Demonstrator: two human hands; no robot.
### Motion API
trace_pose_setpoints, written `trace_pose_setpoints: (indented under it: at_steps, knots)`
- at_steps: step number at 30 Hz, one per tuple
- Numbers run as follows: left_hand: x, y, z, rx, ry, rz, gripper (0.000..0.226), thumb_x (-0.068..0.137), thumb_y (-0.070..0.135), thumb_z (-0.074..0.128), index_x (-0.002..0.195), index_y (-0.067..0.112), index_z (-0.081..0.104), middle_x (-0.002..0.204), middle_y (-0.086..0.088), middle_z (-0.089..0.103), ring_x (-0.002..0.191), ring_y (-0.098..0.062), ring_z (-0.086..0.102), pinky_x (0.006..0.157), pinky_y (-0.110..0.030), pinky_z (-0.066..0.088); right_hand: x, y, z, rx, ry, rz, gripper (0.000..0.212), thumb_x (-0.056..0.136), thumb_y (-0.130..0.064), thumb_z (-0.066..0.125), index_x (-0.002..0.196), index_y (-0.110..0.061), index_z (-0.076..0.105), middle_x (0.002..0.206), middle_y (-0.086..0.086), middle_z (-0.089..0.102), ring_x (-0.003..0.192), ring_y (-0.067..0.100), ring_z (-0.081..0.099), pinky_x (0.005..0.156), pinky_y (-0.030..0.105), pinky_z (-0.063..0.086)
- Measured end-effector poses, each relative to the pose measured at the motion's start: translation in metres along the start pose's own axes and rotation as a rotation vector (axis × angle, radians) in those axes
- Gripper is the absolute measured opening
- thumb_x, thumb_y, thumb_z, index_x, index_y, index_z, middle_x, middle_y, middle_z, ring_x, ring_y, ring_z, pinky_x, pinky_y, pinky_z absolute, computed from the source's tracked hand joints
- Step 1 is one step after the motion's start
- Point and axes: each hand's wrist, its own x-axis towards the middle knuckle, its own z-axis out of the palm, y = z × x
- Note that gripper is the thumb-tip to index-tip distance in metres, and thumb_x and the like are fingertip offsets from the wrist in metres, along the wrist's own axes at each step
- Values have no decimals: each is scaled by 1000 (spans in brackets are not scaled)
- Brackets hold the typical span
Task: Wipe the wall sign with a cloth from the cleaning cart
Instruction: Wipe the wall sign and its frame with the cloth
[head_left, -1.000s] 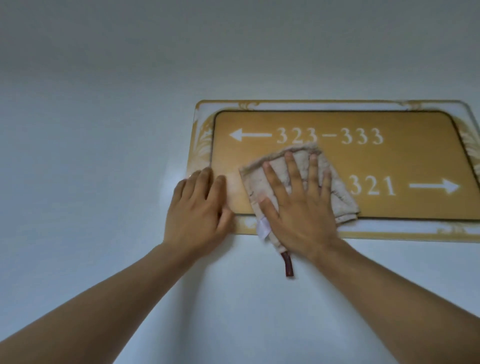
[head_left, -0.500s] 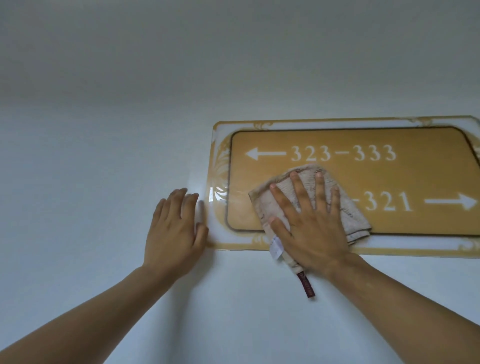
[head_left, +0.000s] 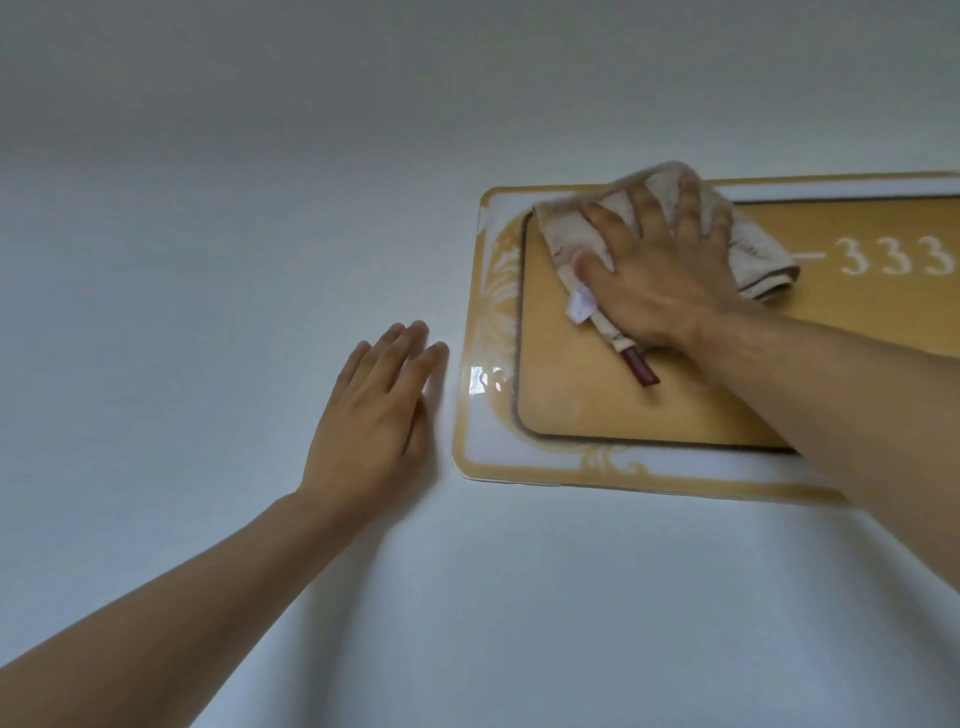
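A gold wall sign (head_left: 582, 395) with a white ornate border hangs on the wall at the right; the digits 333 show at its right edge. My right hand (head_left: 660, 270) presses a beige cloth (head_left: 566, 234) flat against the sign's upper left part, fingers spread over it. A white label and a dark red tag hang from the cloth's lower edge. My left hand (head_left: 371, 421) lies flat on the bare wall just left of the sign, fingers together, holding nothing. My right forearm hides the sign's lower right part.
A plain white wall (head_left: 208, 260) fills the rest of the view. The sign's right side runs out of frame.
My right hand has slid the cloth up and left, from the sign's lower middle to its upper left. My left hand has come off the sign onto the wall. The view has shifted left.
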Motion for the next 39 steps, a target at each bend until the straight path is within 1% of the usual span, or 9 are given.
trace_pose_setpoints:
  at_steps: [4,7,9,13,19,25,33,36,39]
  knots:
    - [1,-6,1,-83,31,8,57,93,18,27,143,12,53,157,-8,42,149,-25,32,123,-47,21,33,-11,-2,20,21,67,70,90,-68,15,156,-47,10,170,2,3,153,43,-10,118,66,-5]
    - [1,-6,1,-92,43,11,58,91,16,28,143,11,54,156,-9,43,149,-26,33,122,-49,22,51,-18,-5,36,13,83,69,90,-67,15,156,-45,11,170,6,7,152,47,-8,117,67,-5]
    - [1,-7,1,-99,46,8,60,90,17,27,143,12,53,157,-8,43,149,-25,32,123,-47,21,59,-22,-6,37,14,103,70,91,-67,15,157,-42,12,170,8,7,151,48,-8,117,67,-6]
    - [0,-7,3,-117,44,-6,60,89,14,29,144,15,53,158,-5,41,150,-21,30,124,-43,18,63,-25,-8,37,14,114,70,92,-68,16,156,-40,14,169,9,7,151,49,-8,117,67,-5]
    - [-2,-6,3,-128,57,-18,60,89,16,26,143,15,53,158,-4,41,150,-19,30,124,-44,19,55,-28,-7,64,10,87,72,91,-67,16,157,-41,10,169,9,6,150,50,-10,117,66,-9]
    - [-1,0,0,-101,44,-29,58,90,14,30,144,14,51,160,-3,38,151,-18,27,125,-41,17,29,-37,0,38,32,41,75,89,-72,10,158,-43,6,170,6,4,151,48,-9,118,66,-10]
    - [-2,6,-2,-50,8,-46,57,90,15,29,143,12,51,161,-6,37,151,-22,27,124,-44,18,-51,-63,8,35,51,-71,65,97,-57,16,160,-41,9,171,6,1,151,45,-15,118,65,-9]
    - [-1,7,-4,-27,-8,-48,56,90,14,32,142,10,51,160,-8,38,151,-24,28,124,-45,18,-92,-74,10,4,53,-136,68,95,-57,14,160,-39,10,170,7,2,151,46,-12,118,66,-4]
    - [1,8,-6,-8,-32,-45,57,91,20,27,143,8,48,160,-10,38,151,-26,28,124,-47,18,-122,-77,10,-22,32,-222,67,96,-56,16,161,-38,9,171,7,0,151,47,-13,117,67,-2]
